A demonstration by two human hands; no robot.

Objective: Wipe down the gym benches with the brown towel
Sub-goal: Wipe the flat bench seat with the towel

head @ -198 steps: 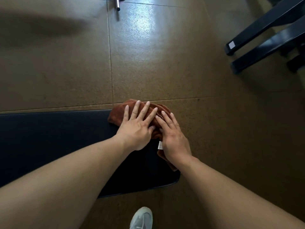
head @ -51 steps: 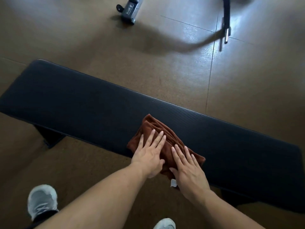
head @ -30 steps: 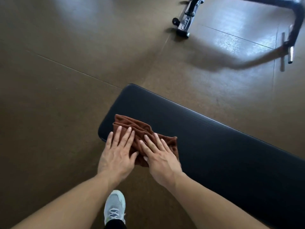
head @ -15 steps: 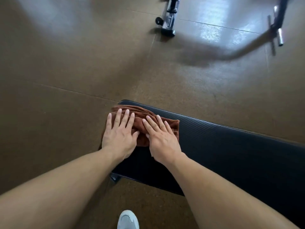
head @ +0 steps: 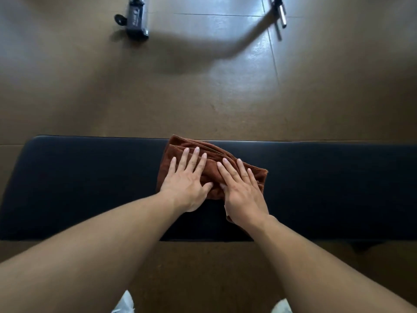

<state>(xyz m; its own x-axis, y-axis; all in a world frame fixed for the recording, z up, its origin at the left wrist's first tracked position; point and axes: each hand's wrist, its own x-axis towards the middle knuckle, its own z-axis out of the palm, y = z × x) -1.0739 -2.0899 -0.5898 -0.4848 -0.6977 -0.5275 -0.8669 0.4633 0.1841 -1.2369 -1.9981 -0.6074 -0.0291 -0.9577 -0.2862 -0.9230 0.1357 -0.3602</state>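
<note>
A long black padded gym bench (head: 90, 181) runs across the head view from left to right. The folded brown towel (head: 178, 145) lies on its top near the far edge, a little left of centre. My left hand (head: 187, 179) rests flat on the towel's left half with fingers spread. My right hand (head: 241, 190) presses flat on its right half, and a small white tag shows under that wrist. Both palms hold the towel down against the pad.
Brown tiled floor surrounds the bench. A wheeled foot of a machine (head: 135, 19) stands at the far left and a metal bar end (head: 281, 14) at the far right. My shoes (head: 123, 303) (head: 282, 307) stand just in front of the bench.
Half a second ago the towel and both hands were at the bench's left end. They have slid right along the pad, and more of the bench shows on the left.
</note>
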